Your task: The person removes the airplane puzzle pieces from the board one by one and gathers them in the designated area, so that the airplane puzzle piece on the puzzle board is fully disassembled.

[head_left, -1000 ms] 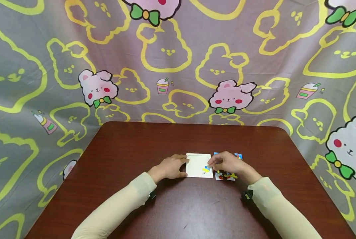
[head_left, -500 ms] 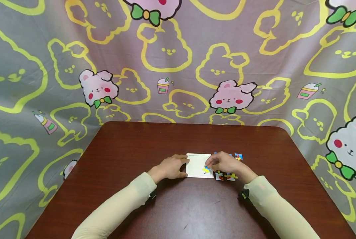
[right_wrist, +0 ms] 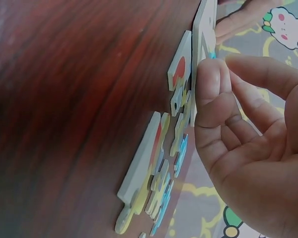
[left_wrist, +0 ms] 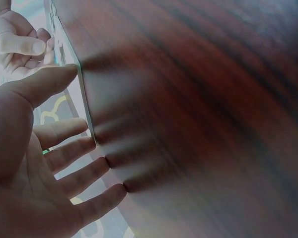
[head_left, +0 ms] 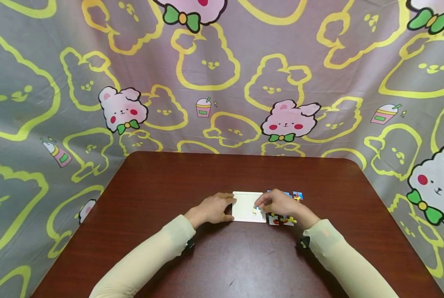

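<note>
A shallow white puzzle tray (head_left: 243, 207) lies on the table, its edge visible in the left wrist view. My left hand (head_left: 216, 208) is at its left side, with thumb and fingertips against the edge; in the left wrist view the fingers (left_wrist: 72, 148) are spread and fairly straight. Over the tray's right part, my right hand (head_left: 278, 203) pinches a puzzle piece (head_left: 258, 212) at the lower right corner. A bit of blue shows at the fingertips in the right wrist view, where the fingers hide most of the piece.
Several loose puzzle pieces (head_left: 288, 220) lie right of the tray, partly under my right hand; one blue piece (head_left: 298, 195) sits farther back. The brown table (head_left: 192, 174) meets a patterned cloth (head_left: 222, 74) behind and at the sides.
My right hand has moved slightly left and inward over the tray. The corner piece, yellow and blue before, now looks paler with glare. The left hand has stayed put.
</note>
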Demonstrator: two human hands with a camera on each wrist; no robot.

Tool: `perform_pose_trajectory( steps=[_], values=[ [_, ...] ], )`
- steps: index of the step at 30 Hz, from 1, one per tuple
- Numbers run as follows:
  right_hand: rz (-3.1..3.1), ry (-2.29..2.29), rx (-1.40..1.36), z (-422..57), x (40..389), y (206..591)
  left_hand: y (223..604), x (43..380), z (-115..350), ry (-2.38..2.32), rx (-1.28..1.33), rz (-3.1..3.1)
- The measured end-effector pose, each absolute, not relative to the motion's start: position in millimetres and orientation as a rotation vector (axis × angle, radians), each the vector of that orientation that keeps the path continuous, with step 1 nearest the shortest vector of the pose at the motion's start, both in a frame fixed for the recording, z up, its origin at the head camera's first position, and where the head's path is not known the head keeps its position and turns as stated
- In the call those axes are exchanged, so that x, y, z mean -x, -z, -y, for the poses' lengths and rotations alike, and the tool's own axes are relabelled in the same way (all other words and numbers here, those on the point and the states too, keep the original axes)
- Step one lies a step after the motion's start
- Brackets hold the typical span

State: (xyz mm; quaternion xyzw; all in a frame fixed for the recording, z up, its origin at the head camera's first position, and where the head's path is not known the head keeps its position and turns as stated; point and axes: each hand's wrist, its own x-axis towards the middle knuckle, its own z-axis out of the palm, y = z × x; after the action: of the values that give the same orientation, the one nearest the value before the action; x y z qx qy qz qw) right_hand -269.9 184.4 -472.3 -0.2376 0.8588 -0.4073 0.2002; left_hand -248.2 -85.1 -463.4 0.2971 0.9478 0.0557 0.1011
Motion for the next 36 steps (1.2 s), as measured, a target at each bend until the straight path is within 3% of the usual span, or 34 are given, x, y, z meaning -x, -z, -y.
perform_pose_trajectory(
  steps=[36],
  values=[
    [-2.453, 1.125, 0.657, -179.6, 266.3, 470.7, 463.9, 249.0, 85.0, -0.158, -0.875, -2.800]
  ],
)
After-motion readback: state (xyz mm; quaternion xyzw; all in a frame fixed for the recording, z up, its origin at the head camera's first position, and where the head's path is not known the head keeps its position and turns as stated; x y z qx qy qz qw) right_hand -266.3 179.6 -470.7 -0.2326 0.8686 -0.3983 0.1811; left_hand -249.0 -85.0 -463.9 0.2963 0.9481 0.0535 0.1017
